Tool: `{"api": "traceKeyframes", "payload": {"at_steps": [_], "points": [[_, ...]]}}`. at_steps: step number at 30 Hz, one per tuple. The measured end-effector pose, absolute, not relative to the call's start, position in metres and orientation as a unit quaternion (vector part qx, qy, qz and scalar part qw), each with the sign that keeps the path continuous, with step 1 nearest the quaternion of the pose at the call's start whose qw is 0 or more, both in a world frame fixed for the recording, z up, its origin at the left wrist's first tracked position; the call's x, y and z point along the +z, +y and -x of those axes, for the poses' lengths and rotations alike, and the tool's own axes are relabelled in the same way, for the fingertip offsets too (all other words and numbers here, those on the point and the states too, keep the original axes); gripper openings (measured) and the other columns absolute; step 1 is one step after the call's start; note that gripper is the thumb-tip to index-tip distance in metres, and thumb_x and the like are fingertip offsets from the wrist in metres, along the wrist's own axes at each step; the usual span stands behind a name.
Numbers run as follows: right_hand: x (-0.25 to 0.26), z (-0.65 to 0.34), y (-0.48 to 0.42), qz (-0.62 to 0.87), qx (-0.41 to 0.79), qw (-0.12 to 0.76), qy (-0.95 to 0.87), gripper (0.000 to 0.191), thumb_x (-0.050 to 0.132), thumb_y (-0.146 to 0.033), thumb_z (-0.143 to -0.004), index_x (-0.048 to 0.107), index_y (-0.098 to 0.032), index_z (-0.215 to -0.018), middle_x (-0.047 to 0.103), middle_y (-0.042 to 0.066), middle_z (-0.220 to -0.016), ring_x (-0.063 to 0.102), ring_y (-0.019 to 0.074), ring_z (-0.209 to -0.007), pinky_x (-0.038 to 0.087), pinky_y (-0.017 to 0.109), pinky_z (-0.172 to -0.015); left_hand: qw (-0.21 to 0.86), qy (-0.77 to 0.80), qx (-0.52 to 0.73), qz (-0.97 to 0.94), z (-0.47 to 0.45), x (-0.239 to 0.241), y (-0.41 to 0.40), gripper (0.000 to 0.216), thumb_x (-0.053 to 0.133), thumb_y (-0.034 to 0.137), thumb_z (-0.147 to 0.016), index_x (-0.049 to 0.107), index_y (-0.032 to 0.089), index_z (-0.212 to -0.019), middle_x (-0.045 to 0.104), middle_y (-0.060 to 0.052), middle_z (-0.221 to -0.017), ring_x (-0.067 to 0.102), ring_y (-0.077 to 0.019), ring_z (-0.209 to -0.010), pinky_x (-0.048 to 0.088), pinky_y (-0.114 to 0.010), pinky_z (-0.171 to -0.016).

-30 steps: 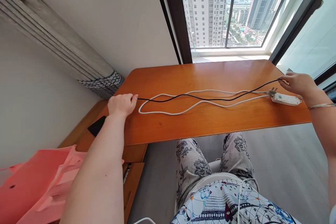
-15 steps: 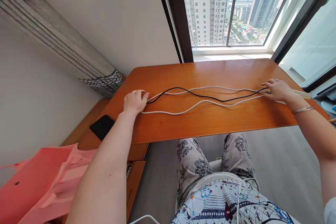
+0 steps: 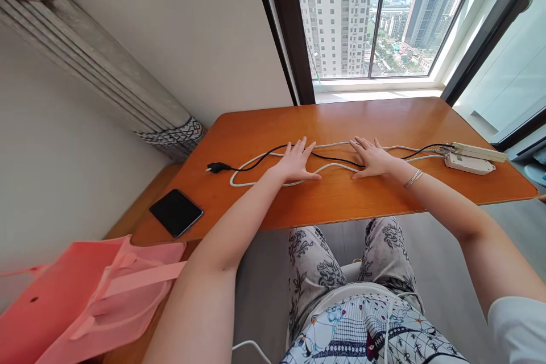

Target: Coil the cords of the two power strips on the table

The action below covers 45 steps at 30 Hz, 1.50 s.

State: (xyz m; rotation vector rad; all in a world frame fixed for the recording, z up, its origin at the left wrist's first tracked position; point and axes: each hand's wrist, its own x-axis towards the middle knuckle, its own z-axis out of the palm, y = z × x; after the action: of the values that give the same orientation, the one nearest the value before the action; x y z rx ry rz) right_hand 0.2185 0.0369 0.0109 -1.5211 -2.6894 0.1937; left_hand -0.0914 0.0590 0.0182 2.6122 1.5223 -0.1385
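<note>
At a glossy orange-brown wooden desk (image 3: 341, 199) under a high-rise window, a seated person lays both hands flat across two cables. The left hand (image 3: 296, 162) and right hand (image 3: 373, 158) are open, palms down, fingers spread, gripping nothing and resting near each other at mid-desk. A thin black cable (image 3: 336, 160) runs under both hands. Its black plug (image 3: 215, 168) lies loose toward the desk's left end, near the rounded corner. A thicker white cable (image 3: 247, 185) loops beside it and leads right to a white power strip (image 3: 469, 163) close to the right edge. The front strip of desk before the hands is bare, as is the far half by the sill. A flat black phone (image 3: 176, 212) sits on a lower wooden ledge at left, beside a pink plastic bag (image 3: 85, 296). Half a second earlier the hands were well apart, one at each end of the cables. Both have since come to the middle, and the plug lies released.
</note>
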Motion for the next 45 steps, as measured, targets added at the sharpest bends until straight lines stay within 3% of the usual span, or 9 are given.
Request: {"api": "traceKeyframes", "payload": {"at_steps": [3, 6, 9, 11, 17, 21, 30, 37, 45], "points": [[0.012, -0.205, 0.042, 0.529, 0.056, 0.008, -0.847, 0.111, 0.068, -0.064, -0.084, 0.017, -0.01, -0.166, 0.031, 0.03, -0.165, 0.037, 0.0437, -0.151, 0.03, 0.061, -0.12, 0.047, 0.532, -0.059, -0.844, 0.09, 0.02, 0.063, 0.124, 0.062, 0.08, -0.077, 0.012, 0.012, -0.167, 0.007, -0.027, -0.173, 0.02, -0.0435, -0.159, 0.017, -0.052, -0.126], [0.016, -0.198, 0.04, 0.545, 0.037, -0.009, -0.837, 0.08, 0.059, -0.05, -0.094, 0.035, -0.01, -0.16, 0.052, 0.025, -0.152, 0.051, 0.0379, -0.14, 0.039, 0.05, -0.116, 0.027, 0.548, -0.068, -0.833, 0.089, 0.023, 0.065, 0.107, 0.057, 0.073, -0.086, 0.022, 0.012, -0.166, 0.03, -0.025, -0.168, 0.038, -0.042, -0.15, 0.028, -0.051, -0.12], [0.017, -0.192, 0.036, 0.539, 0.035, -0.043, -0.84, 0.047, 0.05, -0.036, -0.099, 0.057, -0.016, -0.141, 0.064, 0.017, -0.14, 0.061, 0.0313, -0.129, 0.046, 0.042, -0.108, 0.02, 0.551, -0.066, -0.831, 0.087, 0.025, 0.065, 0.086, 0.054, 0.066, -0.091, 0.042, 0.012, -0.157, 0.051, -0.021, -0.156, 0.049, -0.038, -0.141, 0.037, -0.048, -0.114], [0.017, -0.187, 0.032, 0.542, 0.036, -0.061, -0.837, 0.037, 0.05, -0.032, -0.098, 0.062, -0.016, -0.129, 0.069, 0.016, -0.131, 0.067, 0.0297, -0.121, 0.05, 0.038, -0.1, 0.029, 0.548, -0.061, -0.834, 0.087, 0.025, 0.065, 0.072, 0.055, 0.062, -0.091, 0.056, 0.013, -0.144, 0.059, -0.018, -0.147, 0.055, -0.0347, -0.134, 0.042, -0.044, -0.11], [0.024, -0.177, 0.021, 0.582, 0.018, -0.052, -0.811, 0.038, 0.049, -0.032, -0.098, 0.056, -0.01, -0.129, 0.072, 0.021, -0.121, 0.072, 0.034, -0.105, 0.051, 0.036, -0.079, 0.064, 0.555, -0.055, -0.828, 0.095, 0.022, 0.062, 0.04, 0.054, 0.045, -0.091, 0.067, 0.019, -0.119, 0.072, -0.011, -0.123, 0.068, -0.0289, -0.11, 0.051, -0.036, -0.089], [0.038, -0.185, 0.018, 0.596, 0.02, 0.049, -0.801, 0.035, 0.04, -0.028, -0.1, 0.052, -0.016, -0.131, 0.077, 0.014, -0.103, 0.073, 0.0299, -0.09, 0.046, 0.033, -0.072, 0.069, 0.56, -0.034, -0.825, 0.114, 0.022, 0.066, 0.029, 0.053, 0.035, -0.087, 0.071, 0.019, -0.103, 0.073, -0.012, -0.115, 0.068, -0.0289, -0.105, 0.05, -0.035, -0.083], [0.071, -0.213, 0.027, 0.565, 0.092, 0.402, -0.715, 0.021, 0.044, -0.031, -0.094, 0.053, -0.022, -0.111, 0.066, 0.004, -0.087, 0.061, 0.0211, -0.076, 0.043, 0.032, -0.072, 0.19, 0.587, 0.076, -0.783, 0.144, 0.04, 0.07, 0.026, 0.059, 0.045, -0.076, 0.064, 0.022, -0.088, 0.073, -0.008, -0.093, 0.067, -0.0262, -0.087, 0.048, -0.034, -0.074], [0.073, -0.232, 0.039, 0.532, 0.114, 0.521, -0.658, 0.016, 0.047, -0.035, -0.097, 0.049, -0.025, -0.11, 0.048, -0.002, -0.074, 0.048, 0.0165, -0.062, 0.043, 0.031, -0.061, 0.403, 0.515, 0.077, -0.753, 0.138, 0.054, 0.052, 0.035, 0.074, 0.048, -0.063, 0.068, 0.021, -0.085, 0.075, -0.006, -0.097, 0.069, -0.0263, -0.095, 0.052, -0.037, -0.09], [0.065, -0.264, 0.078, 0.494, 0.094, 0.573, -0.648, 0.035, 0.04, -0.052, -0.102, 0.047, -0.027, -0.125, 0.044, -0.002, -0.077, 0.052, 0.0165, -0.063, 0.046, 0.031, -0.054, 0.605, 0.372, 0.069, -0.7, 0.137, 0.054, 0.036, 0.045, 0.088, 0.038, -0.055, 0.07, 0.02, -0.092, 0.071, -0.004, -0.08, 0.068, -0.0212, -0.079, 0.055, -0.036, -0.082]]}}
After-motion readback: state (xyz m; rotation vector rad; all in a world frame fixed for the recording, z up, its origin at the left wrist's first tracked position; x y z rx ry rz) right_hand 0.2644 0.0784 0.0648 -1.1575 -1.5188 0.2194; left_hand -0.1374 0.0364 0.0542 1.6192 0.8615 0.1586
